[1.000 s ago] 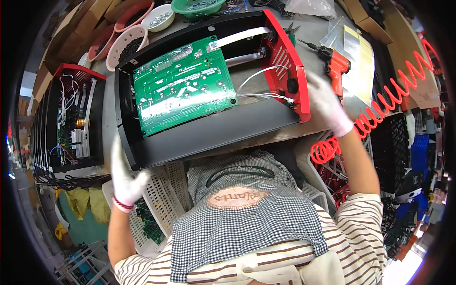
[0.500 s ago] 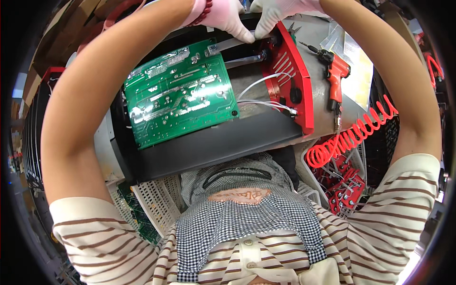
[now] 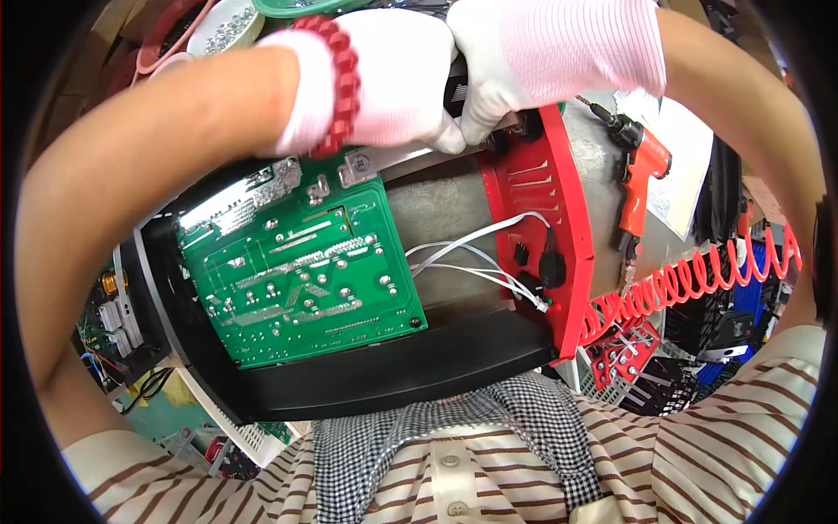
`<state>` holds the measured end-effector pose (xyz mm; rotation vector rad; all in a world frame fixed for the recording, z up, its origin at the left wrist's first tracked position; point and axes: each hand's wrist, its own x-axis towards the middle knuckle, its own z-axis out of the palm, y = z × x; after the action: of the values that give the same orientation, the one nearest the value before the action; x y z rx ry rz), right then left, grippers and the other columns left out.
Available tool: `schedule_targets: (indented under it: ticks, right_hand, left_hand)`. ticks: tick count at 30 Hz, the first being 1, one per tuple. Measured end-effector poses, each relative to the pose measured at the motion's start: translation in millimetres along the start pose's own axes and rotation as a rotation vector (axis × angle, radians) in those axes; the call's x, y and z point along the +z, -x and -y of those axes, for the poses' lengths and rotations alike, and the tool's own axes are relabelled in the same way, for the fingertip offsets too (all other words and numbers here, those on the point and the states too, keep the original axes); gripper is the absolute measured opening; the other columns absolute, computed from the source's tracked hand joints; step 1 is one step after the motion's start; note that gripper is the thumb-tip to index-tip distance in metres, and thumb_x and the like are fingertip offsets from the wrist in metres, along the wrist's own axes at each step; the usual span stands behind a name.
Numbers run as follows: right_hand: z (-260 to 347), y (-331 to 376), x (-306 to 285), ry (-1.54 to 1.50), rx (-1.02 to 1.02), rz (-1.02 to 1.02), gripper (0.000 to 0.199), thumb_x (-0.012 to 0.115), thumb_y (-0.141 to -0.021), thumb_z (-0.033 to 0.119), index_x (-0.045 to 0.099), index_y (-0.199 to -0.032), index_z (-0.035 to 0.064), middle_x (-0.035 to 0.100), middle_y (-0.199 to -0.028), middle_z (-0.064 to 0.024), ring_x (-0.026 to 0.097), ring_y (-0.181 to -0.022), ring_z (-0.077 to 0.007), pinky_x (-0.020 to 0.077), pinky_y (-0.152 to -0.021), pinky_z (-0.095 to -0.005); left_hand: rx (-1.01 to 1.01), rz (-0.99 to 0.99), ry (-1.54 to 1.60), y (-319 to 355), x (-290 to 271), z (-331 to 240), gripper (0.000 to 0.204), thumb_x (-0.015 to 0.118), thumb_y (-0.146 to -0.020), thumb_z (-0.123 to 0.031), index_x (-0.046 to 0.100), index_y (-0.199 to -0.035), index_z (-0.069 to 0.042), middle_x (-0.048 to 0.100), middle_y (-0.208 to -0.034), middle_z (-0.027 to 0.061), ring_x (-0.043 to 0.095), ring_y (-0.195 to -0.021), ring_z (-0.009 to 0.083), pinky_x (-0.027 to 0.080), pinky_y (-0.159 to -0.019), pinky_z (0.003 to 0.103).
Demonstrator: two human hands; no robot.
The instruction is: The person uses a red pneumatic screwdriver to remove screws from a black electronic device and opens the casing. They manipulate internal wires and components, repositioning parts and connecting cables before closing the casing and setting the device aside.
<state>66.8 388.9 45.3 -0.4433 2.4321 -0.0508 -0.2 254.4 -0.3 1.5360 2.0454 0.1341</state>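
Both my hands wear white gloves with pink cuffs and meet at the far side of a black casing. My left hand and my right hand are closed, thumb tips side by side over a flat metal strip. The other fingers are mostly hidden behind the hands, as is whatever they pinch. A green circuit board lies in the casing, solder side up, below my left forearm. The red end panel, slotted and with white wires at it, stands just right of my hands.
A red pneumatic screwdriver with a coiled red hose lies right of the casing, by a paper sheet. Bowls of small metal parts stand at the far left. Red parts fill a basket at the near right.
The view has come closer, so the hands and casing look larger and the far bowls show. Both hands keep together by the metal strip near the red panel.
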Motion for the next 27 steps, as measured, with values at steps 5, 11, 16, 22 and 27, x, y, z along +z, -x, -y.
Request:
schedule_targets:
  ticks: [5, 11, 16, 22, 27]
  right_hand:
    - [-11, -10, 25, 0.279, -0.091, -0.140, 0.024, 0.070, -0.074, 0.024, 0.070, -0.070, 0.0000, 0.064, -0.069, -0.0202, 0.060, -0.058, -0.0356, 0.0502, -0.055, -0.0395]
    - [3, 9, 18, -0.252, 0.203, -0.266, 0.043, 0.083, -0.062, 0.033, 0.070, -0.086, -0.0011, 0.070, -0.079, -0.0174, 0.066, -0.069, -0.0292, 0.0522, -0.066, -0.0385]
    - [-7, 41, 93, -1.099, 0.102, -0.768, 0.090, 0.073, -0.083, 0.039, 0.029, -0.144, -0.0091, 0.044, -0.141, -0.0210, 0.043, -0.131, -0.0236, 0.0341, -0.109, -0.0327]
    - [-4, 29, 148, -1.282, 0.007, -0.986, 0.078, 0.064, -0.089, 0.046, 0.038, -0.143, -0.0039, 0.052, -0.135, -0.0137, 0.049, -0.124, -0.0182, 0.0357, -0.106, -0.0296]
    - [24, 18, 137, -1.439, -0.056, -1.018, 0.069, 0.070, -0.087, 0.029, 0.039, -0.140, -0.0006, 0.058, -0.118, -0.0095, 0.054, -0.108, -0.0136, 0.0421, -0.095, -0.0274]
  left_hand:
    - [-0.045, -0.077, 0.188, 3, 2, -18, 0.024, 0.072, -0.069, -0.021, 0.073, -0.090, -0.009, 0.067, -0.074, 0.0110, 0.061, -0.064, 0.0208, 0.048, -0.066, 0.032]
    - [-0.025, -0.208, -0.087, 3, 4, -3, 0.059, 0.080, -0.067, -0.036, 0.064, -0.108, 0.004, 0.068, -0.099, 0.0196, 0.065, -0.094, 0.0306, 0.048, -0.084, 0.037]
    - [0.005, -0.315, 0.000, 26, 12, 2, 0.065, 0.070, -0.081, -0.050, 0.059, -0.116, 0.003, 0.067, -0.102, 0.0200, 0.066, -0.096, 0.0289, 0.049, -0.085, 0.035]
    - [0.062, -0.384, -0.284, 25, 16, 17, 0.040, 0.054, -0.096, -0.041, 0.060, -0.107, -0.002, 0.066, -0.085, 0.0200, 0.065, -0.081, 0.0363, 0.049, -0.072, 0.043]
    - [0.064, -0.544, -0.484, 25, 26, 14, 0.020, 0.057, -0.091, -0.021, 0.061, -0.100, -0.004, 0.063, -0.074, 0.0183, 0.064, -0.070, 0.0366, 0.051, -0.064, 0.045]
